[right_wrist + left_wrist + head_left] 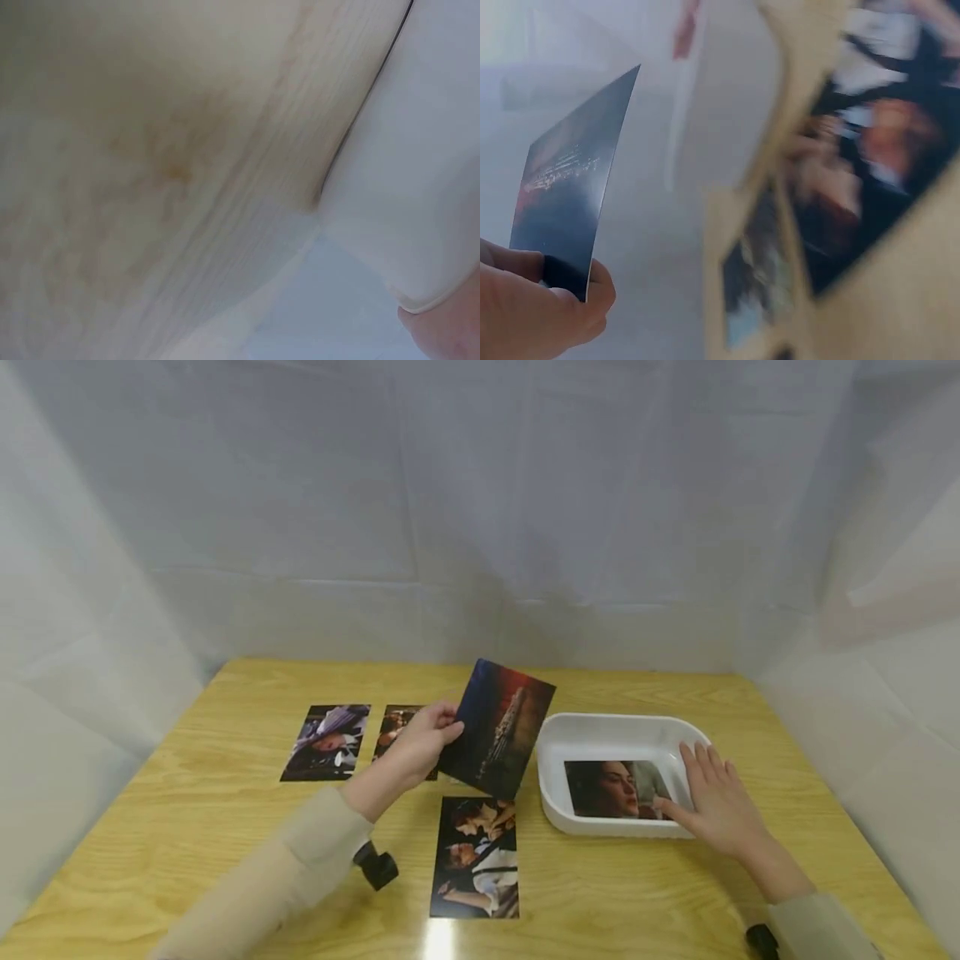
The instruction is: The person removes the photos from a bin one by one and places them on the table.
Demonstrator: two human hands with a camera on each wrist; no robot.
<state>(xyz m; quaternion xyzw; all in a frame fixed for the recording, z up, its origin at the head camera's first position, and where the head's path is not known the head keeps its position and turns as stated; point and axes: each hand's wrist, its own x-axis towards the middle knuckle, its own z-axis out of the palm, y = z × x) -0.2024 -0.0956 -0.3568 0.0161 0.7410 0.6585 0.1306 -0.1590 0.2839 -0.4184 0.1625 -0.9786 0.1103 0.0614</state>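
Wood surface: light oak-look table (210, 827), glossy, glare patch at the near edge.
Nearest photo: portrait print of two people (476, 857) lies flat, face up, near the front edge, just in front of the raised photo, touched by neither hand.
Left hand: left hand (420, 745) pinches a dark ship photo (498, 728) by its left edge, thumb on the picture side and fingers behind; print is lifted off the table and tilted, so the picture faces the head camera. Left wrist view shows the same pinch at the print's lower corner (566, 195).
Right hand: right hand (716, 797) is spread, fingers straight, lying palm down over the right side of the tray; fingertips rest on or just above the photo inside, probably flattening or steadying it, contact hard to confirm.
Container: white tray (600, 731), shallow, rounded corners, sits right of centre, just right of the raised photo.
Tray contents: one portrait photo (609, 788) flat on the bottom, face up, right end hidden by the hand; nothing else visible inside.
Far photos: two more prints flat on the table at left, one fully visible (327, 742), the other (395, 727) partly hidden behind the left hand.
Right wrist view: blurred, only tray rim and table.
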